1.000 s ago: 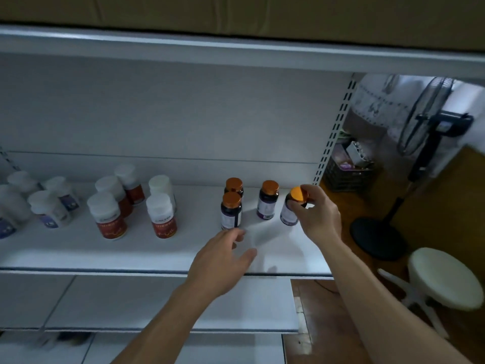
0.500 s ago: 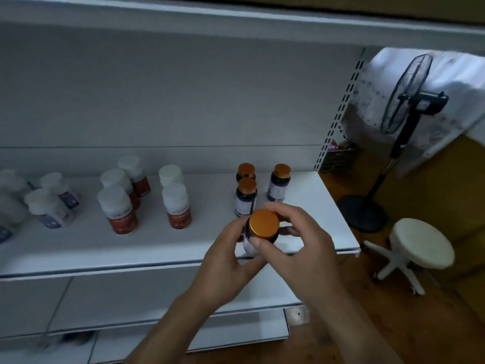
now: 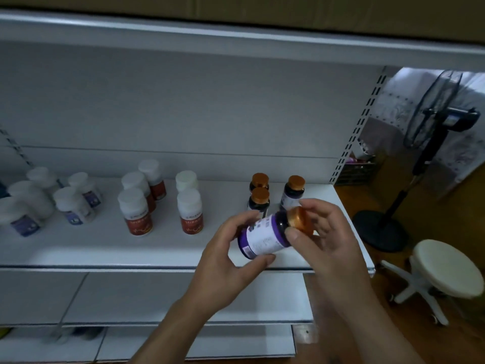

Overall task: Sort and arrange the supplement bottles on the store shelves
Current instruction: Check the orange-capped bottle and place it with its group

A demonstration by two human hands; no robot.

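Note:
A dark bottle with a purple-white label and orange cap (image 3: 265, 235) lies tilted on its side in front of the white shelf (image 3: 105, 253). My left hand (image 3: 225, 253) grips its body from below. My right hand (image 3: 322, 232) pinches the orange cap end. Three more orange-capped dark bottles (image 3: 259, 199) stand upright on the shelf behind my hands. Left of them stand white-capped bottles with red labels (image 3: 136, 211), and further left white bottles with blue labels (image 3: 74, 206).
An upper shelf edge (image 3: 236, 40) runs overhead. Lower shelves (image 3: 131, 295) sit below. To the right of the shelf unit stand a black pedestal fan (image 3: 430, 127) and a white round stool (image 3: 446, 266) on the wooden floor.
The bottle, lifted off the shelf's right end, has come into both hands and has tipped from upright, cap up, onto its side with the label showing.

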